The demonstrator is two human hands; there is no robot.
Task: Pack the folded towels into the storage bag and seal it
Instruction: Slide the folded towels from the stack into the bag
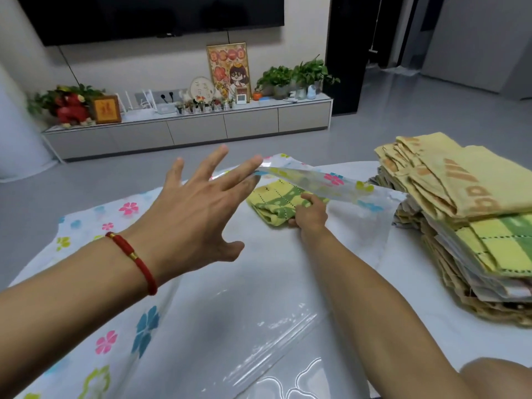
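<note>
One folded towel gripped by right hand inside storage bag, long axis left-right; left hand splayed, lifting the bag's flap.

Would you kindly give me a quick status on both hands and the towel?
Left hand open, lifting clear flower-printed storage bag flap. Right hand gripping folded yellow-green checked towel inside bag. Stack of folded yellow towels waiting right; nothing blocking.
</note>
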